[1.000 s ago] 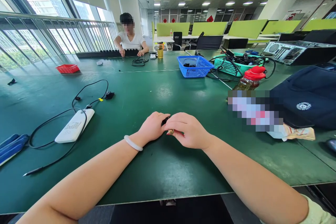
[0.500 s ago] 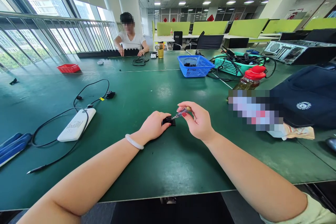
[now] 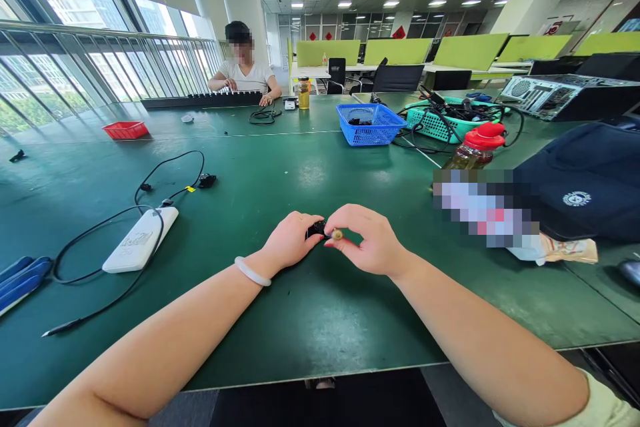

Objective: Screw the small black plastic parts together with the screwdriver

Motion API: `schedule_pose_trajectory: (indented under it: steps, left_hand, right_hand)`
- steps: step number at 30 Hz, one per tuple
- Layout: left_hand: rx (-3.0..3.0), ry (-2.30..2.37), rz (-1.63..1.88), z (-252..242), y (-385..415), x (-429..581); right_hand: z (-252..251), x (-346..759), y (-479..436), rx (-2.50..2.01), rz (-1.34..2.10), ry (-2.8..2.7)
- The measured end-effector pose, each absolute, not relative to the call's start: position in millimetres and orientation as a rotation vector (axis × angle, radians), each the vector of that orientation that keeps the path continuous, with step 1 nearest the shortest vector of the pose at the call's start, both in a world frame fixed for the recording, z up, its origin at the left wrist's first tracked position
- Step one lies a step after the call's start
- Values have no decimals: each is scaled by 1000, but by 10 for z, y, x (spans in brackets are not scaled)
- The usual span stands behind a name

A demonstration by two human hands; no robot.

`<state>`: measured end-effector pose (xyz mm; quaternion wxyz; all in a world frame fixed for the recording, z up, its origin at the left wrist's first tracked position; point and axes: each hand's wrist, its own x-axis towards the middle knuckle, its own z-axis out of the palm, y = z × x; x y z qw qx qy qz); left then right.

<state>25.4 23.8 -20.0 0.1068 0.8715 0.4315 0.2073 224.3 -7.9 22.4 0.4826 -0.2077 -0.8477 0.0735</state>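
Between the thumb and fingers of my left hand (image 3: pixel 290 239) is a small black part (image 3: pixel 315 229), held low at the table's middle; its exact kind does not show. My right hand (image 3: pixel 367 239) pinches a screwdriver (image 3: pixel 337 235) with a clear handle. Its butt end points toward me, and its tip is hidden behind my fingers, close to the black part. Both hands are closed, side by side, with the right one almost touching the left thumb.
On the green table (image 3: pixel 240 187), a white power bank (image 3: pixel 141 239) with a black cable lies left, near blue gloves (image 3: pixel 23 280). Ahead are a red tray (image 3: pixel 126 130), a blue basket (image 3: pixel 371 127) and a green basket (image 3: pixel 435 123). A red-lidded bottle (image 3: pixel 475 145) and dark bag (image 3: pixel 585 180) lie right. Opposite sits a person (image 3: pixel 245 73).
My right hand has come left, closer to the black part, and the screwdriver has swung from slanting to the right to pointing its butt end at me. My left hand keeps its hold.
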Motion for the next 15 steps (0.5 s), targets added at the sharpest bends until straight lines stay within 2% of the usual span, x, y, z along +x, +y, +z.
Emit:
schedule_pose_trajectory:
  steps: [4, 15]
  left_hand:
    - [2573, 1261, 604, -192, 237, 255]
    - [2575, 1307, 594, -213, 253, 253]
  right_hand:
    - [216, 2217, -90, -444, 176, -2101]
    - [131, 2287, -11, -719, 242, -1875]
